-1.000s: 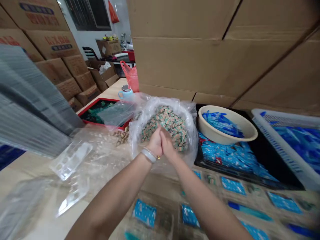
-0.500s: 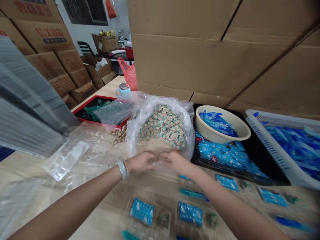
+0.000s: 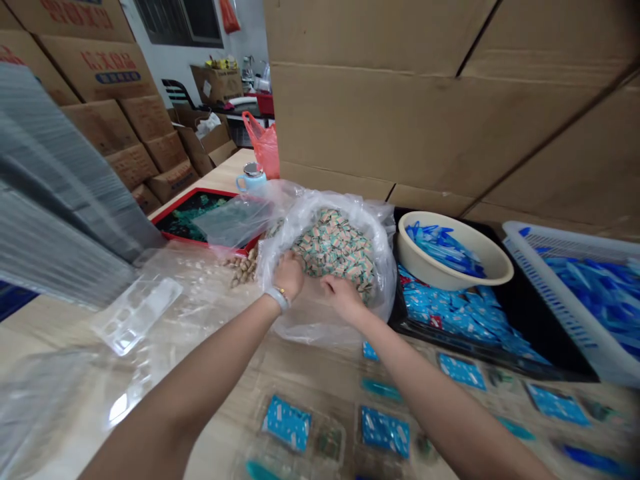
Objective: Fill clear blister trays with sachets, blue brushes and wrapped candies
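A clear plastic bag (image 3: 375, 220) stands open on the table, heaped with small green-and-tan sachets (image 3: 335, 247). My left hand (image 3: 289, 275), with a pale band at the wrist, is closed at the near left of the heap, knuckles up against the sachets. My right hand (image 3: 341, 295) is curled at the near edge of the heap beside it. What either hand holds is hidden by its own fingers. In front of me lie clear blister trays (image 3: 287, 427) loaded with blue packets.
A cream bowl (image 3: 495, 257) of blue packets sits on a black tray (image 3: 525, 313) to the right, beside a white basket (image 3: 575, 320). An empty blister tray (image 3: 135, 313), loose film, a red tray (image 3: 200, 200), a mug (image 3: 251, 177) and cardboard boxes (image 3: 430, 113) surround the bag.
Both hands were pressed together over the sachets, dropped to the table in front of the bag, and have now come back up into the bag, a little apart.
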{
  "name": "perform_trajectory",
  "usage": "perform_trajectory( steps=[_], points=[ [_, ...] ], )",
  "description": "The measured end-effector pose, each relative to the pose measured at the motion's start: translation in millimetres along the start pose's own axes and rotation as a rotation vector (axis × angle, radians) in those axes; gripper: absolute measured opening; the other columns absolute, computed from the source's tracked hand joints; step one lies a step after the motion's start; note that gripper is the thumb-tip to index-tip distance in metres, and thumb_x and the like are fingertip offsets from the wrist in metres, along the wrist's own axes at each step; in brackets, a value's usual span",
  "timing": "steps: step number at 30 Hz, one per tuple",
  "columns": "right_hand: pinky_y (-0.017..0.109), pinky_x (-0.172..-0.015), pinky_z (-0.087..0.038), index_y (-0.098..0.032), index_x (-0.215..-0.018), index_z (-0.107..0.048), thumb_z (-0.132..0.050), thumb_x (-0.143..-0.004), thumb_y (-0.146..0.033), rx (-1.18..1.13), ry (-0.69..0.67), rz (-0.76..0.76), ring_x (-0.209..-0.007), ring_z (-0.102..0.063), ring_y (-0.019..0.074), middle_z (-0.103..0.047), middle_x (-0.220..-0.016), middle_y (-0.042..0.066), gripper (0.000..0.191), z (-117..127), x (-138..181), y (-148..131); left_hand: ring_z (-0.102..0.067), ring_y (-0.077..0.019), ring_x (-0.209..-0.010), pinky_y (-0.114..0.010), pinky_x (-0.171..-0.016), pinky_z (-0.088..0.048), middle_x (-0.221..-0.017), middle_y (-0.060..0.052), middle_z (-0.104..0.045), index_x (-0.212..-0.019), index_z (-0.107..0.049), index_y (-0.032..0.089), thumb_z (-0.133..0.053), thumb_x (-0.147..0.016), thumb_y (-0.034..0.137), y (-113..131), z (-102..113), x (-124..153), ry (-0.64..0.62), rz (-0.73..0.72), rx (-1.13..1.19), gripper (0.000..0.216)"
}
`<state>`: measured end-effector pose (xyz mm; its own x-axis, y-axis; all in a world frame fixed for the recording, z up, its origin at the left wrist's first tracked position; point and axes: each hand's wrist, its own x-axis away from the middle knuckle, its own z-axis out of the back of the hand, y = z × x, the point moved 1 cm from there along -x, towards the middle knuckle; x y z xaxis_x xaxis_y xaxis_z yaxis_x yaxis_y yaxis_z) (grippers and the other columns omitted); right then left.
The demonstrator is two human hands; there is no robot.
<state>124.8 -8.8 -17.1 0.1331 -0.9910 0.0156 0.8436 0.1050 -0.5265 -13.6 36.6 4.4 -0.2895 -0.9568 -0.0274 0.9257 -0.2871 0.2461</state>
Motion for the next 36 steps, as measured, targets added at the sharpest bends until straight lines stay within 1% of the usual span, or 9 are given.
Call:
perform_trajectory(
  steps=[3, 8, 11, 15, 19, 21, 23, 28, 36],
  points=[
    [0.022, -0.078, -0.037, -0.017, -0.106, -0.056, -0.038, -0.076, -0.01, 0.03, 0.048, 0.047, -0.09, -0.052, 0.015, -0.058, -0.098, 0.007, 0.036, -11, -31, -8, -0.047, -0.0263, -0.098, -0.034, -0.081, -0.039, -0.108, -0.018, -0.05, -0.105, -0.053, 0.006, -0.046, -0.073, 0.014, -8, -13, -11, 0.101, 0.096, -0.115, 0.033],
    [0.026, -0.08, -0.037, -0.022, -0.118, -0.046, -0.036, -0.078, -0.014, 0.151, -0.006, 0.051, -0.092, -0.051, 0.0165, -0.05, -0.109, 0.007, 0.042, -22, -59, -14, -0.048, -0.0218, -0.096, -0.032, -0.084, -0.039, -0.104, -0.011, -0.051, -0.098, -0.057, 0.014, -0.044, -0.074, 0.013, -26, -24, -10, 0.086, -0.004, -0.061, 0.027],
    [0.028, -0.074, -0.04, -0.021, -0.115, -0.048, -0.042, -0.076, -0.016, 0.213, -0.041, 0.105, -0.088, -0.052, 0.0186, -0.049, -0.11, 0.008, 0.039, -23, -60, -16, -0.047, -0.0209, -0.098, -0.032, -0.087, -0.038, -0.104, -0.011, -0.052, -0.101, -0.055, 0.013, -0.045, -0.073, 0.012, -29, -23, -8, 0.076, -0.053, -0.031, 0.03],
    [0.03, -0.072, -0.039, -0.021, -0.1, -0.055, -0.046, -0.075, -0.016, 0.268, -0.055, 0.17, -0.085, -0.052, 0.02, -0.05, -0.104, 0.008, 0.028, -18, -48, -16, -0.05, -0.0191, -0.094, -0.029, -0.084, -0.039, -0.101, -0.009, -0.054, -0.102, -0.054, 0.014, -0.05, -0.07, 0.015, -27, -22, -1, -0.008, -0.15, 0.038, 0.032],
    [0.03, -0.074, -0.038, -0.021, -0.089, -0.058, -0.052, -0.074, -0.021, 0.242, -0.077, 0.232, -0.086, -0.05, 0.0197, -0.051, -0.099, 0.006, 0.016, -9, -22, -10, -0.051, -0.0182, -0.091, -0.027, -0.083, -0.039, -0.097, -0.007, -0.056, -0.099, -0.056, 0.016, -0.052, -0.07, 0.016, -24, -20, 18, -0.17, -0.253, 0.16, 0.03],
    [0.029, -0.073, -0.038, -0.021, -0.084, -0.06, -0.055, -0.073, -0.023, 0.228, -0.118, 0.231, -0.084, -0.051, 0.0186, -0.053, -0.094, 0.005, 0.013, -4, -5, -4, -0.051, -0.0179, -0.091, -0.027, -0.083, -0.039, -0.097, -0.006, -0.056, -0.102, -0.055, 0.017, -0.052, -0.07, 0.016, -21, -18, 30, -0.234, -0.333, 0.212, 0.032],
    [0.028, -0.07, -0.037, -0.021, -0.081, -0.061, -0.058, -0.071, -0.026, 0.239, -0.173, 0.189, -0.081, -0.051, 0.0183, -0.055, -0.089, 0.005, 0.011, -1, 10, 3, -0.05, -0.0183, -0.093, -0.028, -0.085, -0.037, -0.099, -0.006, -0.056, -0.103, -0.055, 0.018, -0.052, -0.07, 0.016, -17, -14, 41, -0.233, -0.384, 0.233, 0.033],
    [0.026, -0.064, -0.037, -0.019, -0.079, -0.061, -0.056, -0.072, -0.026, 0.266, -0.239, 0.031, -0.074, -0.053, 0.017, -0.058, -0.081, 0.005, 0.011, -4, 30, 17, -0.049, -0.0193, -0.093, -0.03, -0.085, -0.036, -0.096, -0.006, -0.056, -0.097, -0.058, 0.019, -0.048, -0.076, 0.02, 1, -8, 56, -0.183, -0.323, 0.213, 0.024],
    [0.024, -0.064, -0.037, -0.016, -0.079, -0.058, -0.055, -0.068, -0.011, 0.049, -0.177, 0.009, -0.07, -0.05, 0.014, -0.055, -0.073, 0.002, 0.012, -10, 36, 28, -0.053, -0.0203, -0.084, -0.03, -0.075, -0.04, -0.081, -0.008, -0.06, -0.083, -0.062, 0.015, -0.044, -0.078, 0.019, 26, -28, 55, -0.238, -0.289, 0.17, 0.019]
  ],
)
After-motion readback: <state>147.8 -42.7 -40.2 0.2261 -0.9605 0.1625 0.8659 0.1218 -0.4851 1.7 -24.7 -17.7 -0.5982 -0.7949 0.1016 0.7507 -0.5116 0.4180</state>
